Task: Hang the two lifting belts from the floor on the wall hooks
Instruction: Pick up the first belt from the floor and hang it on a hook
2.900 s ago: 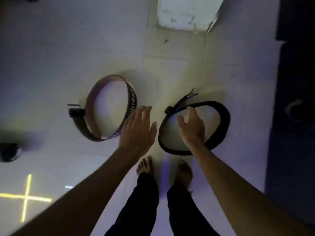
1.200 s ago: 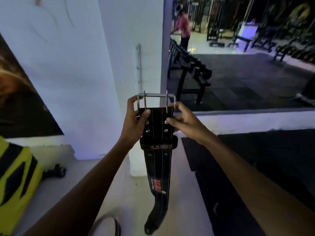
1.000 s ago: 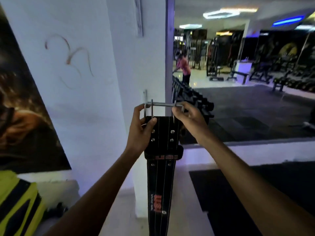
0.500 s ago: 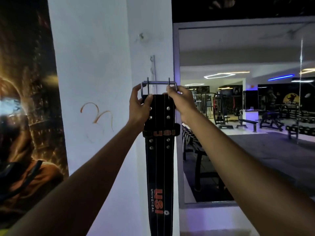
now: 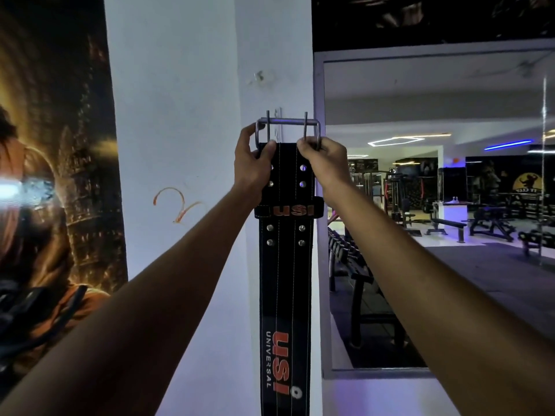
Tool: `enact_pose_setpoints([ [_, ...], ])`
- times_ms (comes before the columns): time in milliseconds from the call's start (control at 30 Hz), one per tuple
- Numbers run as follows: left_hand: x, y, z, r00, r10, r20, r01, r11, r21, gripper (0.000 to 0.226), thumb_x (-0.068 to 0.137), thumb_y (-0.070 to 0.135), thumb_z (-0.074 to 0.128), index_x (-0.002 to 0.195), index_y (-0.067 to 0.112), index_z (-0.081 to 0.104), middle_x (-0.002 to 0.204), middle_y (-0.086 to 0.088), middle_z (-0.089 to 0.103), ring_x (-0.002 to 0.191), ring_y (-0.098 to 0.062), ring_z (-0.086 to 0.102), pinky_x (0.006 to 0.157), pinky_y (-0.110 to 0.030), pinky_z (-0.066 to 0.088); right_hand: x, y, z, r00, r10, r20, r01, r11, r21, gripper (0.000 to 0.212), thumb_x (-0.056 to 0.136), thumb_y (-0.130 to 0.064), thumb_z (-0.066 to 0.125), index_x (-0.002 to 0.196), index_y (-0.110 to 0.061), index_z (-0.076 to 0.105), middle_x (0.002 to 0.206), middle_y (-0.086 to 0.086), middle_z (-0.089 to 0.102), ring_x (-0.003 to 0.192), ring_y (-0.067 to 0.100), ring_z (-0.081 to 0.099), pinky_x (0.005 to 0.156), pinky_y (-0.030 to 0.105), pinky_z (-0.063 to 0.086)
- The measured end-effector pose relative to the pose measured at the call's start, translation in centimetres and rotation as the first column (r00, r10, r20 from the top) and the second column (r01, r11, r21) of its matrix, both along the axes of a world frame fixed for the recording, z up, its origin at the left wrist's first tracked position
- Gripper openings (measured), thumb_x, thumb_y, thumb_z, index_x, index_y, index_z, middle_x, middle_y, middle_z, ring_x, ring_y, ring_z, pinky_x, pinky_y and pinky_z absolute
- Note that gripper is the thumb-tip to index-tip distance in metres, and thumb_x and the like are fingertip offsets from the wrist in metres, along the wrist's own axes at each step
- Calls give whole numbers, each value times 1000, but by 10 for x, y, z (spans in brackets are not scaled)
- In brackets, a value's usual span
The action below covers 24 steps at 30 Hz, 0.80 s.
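Observation:
A black lifting belt (image 5: 285, 280) with orange lettering hangs straight down in front of a white pillar (image 5: 180, 115). My left hand (image 5: 253, 166) grips its top left corner, and my right hand (image 5: 322, 163) grips the top right. The steel buckle (image 5: 287, 121) stands upright above my fingers, right in front of a small metal wall hook (image 5: 279, 127) that it mostly hides. I cannot tell whether the buckle touches the hook. The second belt is out of view.
A large dark poster (image 5: 54, 175) covers the wall at left. A framed mirror (image 5: 435, 205) at right reflects benches, racks and machines. A small mark or fixing (image 5: 259, 76) shows higher on the pillar.
Both hands picked the black belt up from the floor and raised it by its buckle end up the pillar. In the last half second it stays near the hook.

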State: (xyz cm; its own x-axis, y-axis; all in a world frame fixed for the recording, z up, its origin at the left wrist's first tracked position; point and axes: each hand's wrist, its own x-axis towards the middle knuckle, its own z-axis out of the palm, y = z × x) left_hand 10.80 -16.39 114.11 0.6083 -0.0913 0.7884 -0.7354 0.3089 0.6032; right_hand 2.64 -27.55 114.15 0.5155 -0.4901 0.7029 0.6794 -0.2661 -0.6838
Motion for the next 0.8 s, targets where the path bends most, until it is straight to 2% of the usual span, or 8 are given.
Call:
enact_pose_setpoints([
  [67,0,-1,-3,1000,-17,-8,17,1000,-12,29,101,14,56,126,28,53,81,-16,68,64,-26,62,59,-38,56,0,0,-14,1000,10,13,-10,1000,-5,20,92,-14,68,109,-5,66,77,-5,67,63,8,62,44,14,50],
  [133,2,-2,-5,1000,-19,-21,19,1000,-25,27,101,13,56,122,29,53,82,-18,69,68,-28,63,65,-43,58,-3,1,-32,999,34,1,-34,999,-16,20,93,-14,67,112,-14,61,78,-14,65,61,-8,65,49,6,48],
  [233,5,-4,-4,999,16,-42,-18,999,-45,27,101,12,57,123,27,54,74,-12,63,66,-26,58,63,-39,53,-5,0,-64,997,81,-2,-81,996,-30,24,95,-19,65,117,-12,64,84,-15,66,63,-19,63,57,-2,44],
  [400,10,-7,-2,996,20,-92,-25,998,-57,27,100,14,57,119,32,55,80,-18,59,71,-28,52,64,-44,50,4,-10,-125,978,158,-136,-166,985,-49,14,87,-26,74,100,-22,69,92,-8,74,84,3,68,74,11,53],
  [500,11,-7,-3,994,-14,-110,7,998,-56,27,101,13,56,120,32,54,78,-14,60,70,-27,52,63,-40,49,5,-17,-154,960,147,-239,-174,980,-97,7,87,-19,74,89,-23,69,82,-10,72,75,0,67,69,8,51],
  [600,10,-8,-8,993,-23,-112,19,999,-37,29,101,12,56,125,29,54,76,-10,61,66,-25,54,57,-35,50,3,-21,-179,932,189,-310,-211,977,-37,9,86,-18,75,91,-22,69,86,-6,74,74,-3,70,69,9,52],
  [700,13,-10,-13,990,-34,-134,29,999,-37,30,102,12,56,127,27,54,76,-9,61,61,-22,53,52,-31,49,3,-22,-215,894,181,-410,-211,977,-29,13,83,-11,77,86,-19,66,76,-7,73,67,-5,69,60,7,50],
  [800,18,-10,-17,988,-40,-149,35,999,-37,31,102,11,56,129,25,55,80,-12,63,60,-21,54,52,-32,49,4,-28,-245,827,175,-535,-248,967,-67,17,83,-7,77,88,-20,67,80,-9,74,79,3,71,64,8,51],
])
